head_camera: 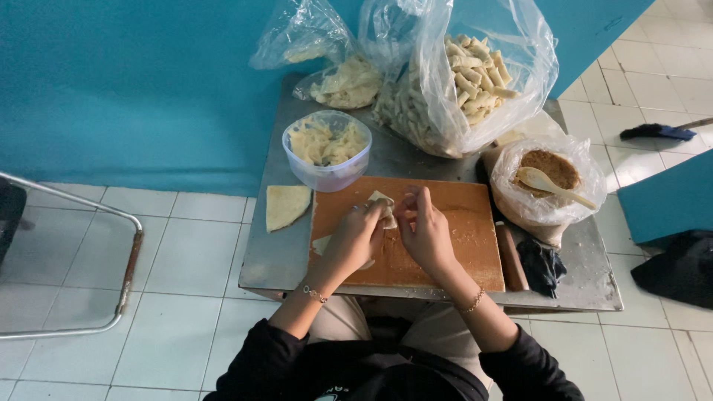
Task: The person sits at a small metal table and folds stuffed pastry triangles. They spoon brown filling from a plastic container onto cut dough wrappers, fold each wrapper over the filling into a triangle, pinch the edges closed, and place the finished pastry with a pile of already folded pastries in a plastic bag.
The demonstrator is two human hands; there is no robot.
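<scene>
Over the board (pixel 445 223), the left hand (pixel 355 239) and right hand (pixel 425 232) pinch a folded wrapper (pixel 384 208) between fingertips. Another wrapper seems to lie beneath the left hand. A tub (pixel 327 152) stands just behind.

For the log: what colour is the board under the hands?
Orange-brown board, seen in the head view, on a grey metal table.

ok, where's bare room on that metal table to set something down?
Free: the table's front-left strip below the flat dough piece, and the front-right corner past the dark cloth. Crowded: back edge with bags and tub; both hands fill the board.
</scene>
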